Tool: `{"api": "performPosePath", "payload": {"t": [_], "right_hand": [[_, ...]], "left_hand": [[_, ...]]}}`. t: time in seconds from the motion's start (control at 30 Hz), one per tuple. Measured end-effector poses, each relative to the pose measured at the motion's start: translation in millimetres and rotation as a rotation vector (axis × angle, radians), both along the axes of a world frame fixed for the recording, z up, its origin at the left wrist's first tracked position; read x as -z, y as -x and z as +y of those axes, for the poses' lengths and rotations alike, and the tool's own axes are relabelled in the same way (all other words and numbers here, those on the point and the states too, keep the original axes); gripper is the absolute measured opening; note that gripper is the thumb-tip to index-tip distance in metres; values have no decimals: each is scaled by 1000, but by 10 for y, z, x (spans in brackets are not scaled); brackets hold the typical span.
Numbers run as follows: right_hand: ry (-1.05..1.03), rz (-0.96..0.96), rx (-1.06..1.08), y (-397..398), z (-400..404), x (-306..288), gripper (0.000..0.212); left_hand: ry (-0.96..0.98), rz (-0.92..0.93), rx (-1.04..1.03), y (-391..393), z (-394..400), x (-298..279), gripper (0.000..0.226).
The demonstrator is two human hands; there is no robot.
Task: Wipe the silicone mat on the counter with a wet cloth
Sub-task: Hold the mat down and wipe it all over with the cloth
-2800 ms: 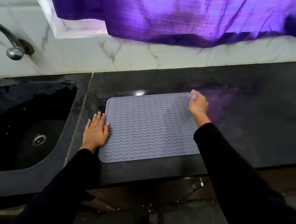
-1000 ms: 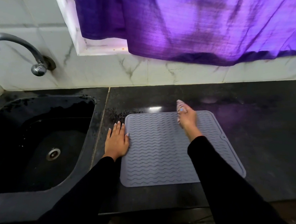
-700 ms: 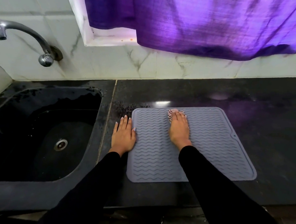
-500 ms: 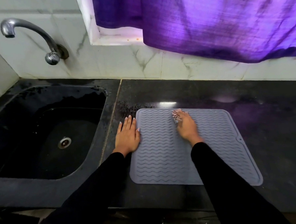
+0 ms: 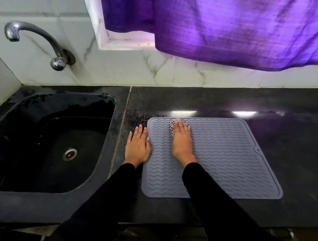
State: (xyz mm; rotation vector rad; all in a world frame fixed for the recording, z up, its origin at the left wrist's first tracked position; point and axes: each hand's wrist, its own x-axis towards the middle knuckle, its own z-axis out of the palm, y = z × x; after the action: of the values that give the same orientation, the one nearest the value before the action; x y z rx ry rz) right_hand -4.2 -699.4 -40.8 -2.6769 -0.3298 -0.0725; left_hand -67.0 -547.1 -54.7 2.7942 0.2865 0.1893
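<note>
A grey silicone mat [image 5: 220, 154] with wavy ridges lies flat on the black counter [image 5: 293, 131]. My right hand [image 5: 181, 141] presses a small pale cloth with a dark check pattern [image 5: 174, 125] onto the mat near its far left edge, fingers straight over it. Most of the cloth is hidden under the fingers. My left hand [image 5: 137, 147] lies flat on the counter, its fingers along the mat's left edge.
A black sink [image 5: 51, 148] with a metal drain [image 5: 69, 154] sits to the left, under a chrome tap [image 5: 34, 40]. A purple curtain [image 5: 223, 24] hangs over the marble wall behind. The counter's front edge runs just below the mat.
My right hand with the cloth has moved from the mat's far right corner leftward along the far edge. The left hand stays at the mat's left edge. The view shifted left.
</note>
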Motion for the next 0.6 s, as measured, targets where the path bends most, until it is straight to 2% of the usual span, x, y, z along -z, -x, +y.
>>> {"api": "performPosePath", "payload": {"t": [0.07,0.13,0.37,0.43,0.5,0.6], "right_hand": [[121,-32,0,20,25,14,66],[158,10,-33,-38,-6,-32,71],[84,7,-68,-104,-21,-36,78],[21,32,-104,-123,-53,-97,71],[-243,181,-58,-197,-81,-178,54],[-1060,587,210,-347,-154,-458,20]], "left_hand": [[-7,4,-3,-2,-2,4,84],[-21,14,1,-5,-5,8,84],[-41,13,7,-5,-6,27,82],[-36,27,10,-7,-5,12,84],[-19,44,18,-9,11,-17,83],[2,101,63,-14,71,-66,72]]}}
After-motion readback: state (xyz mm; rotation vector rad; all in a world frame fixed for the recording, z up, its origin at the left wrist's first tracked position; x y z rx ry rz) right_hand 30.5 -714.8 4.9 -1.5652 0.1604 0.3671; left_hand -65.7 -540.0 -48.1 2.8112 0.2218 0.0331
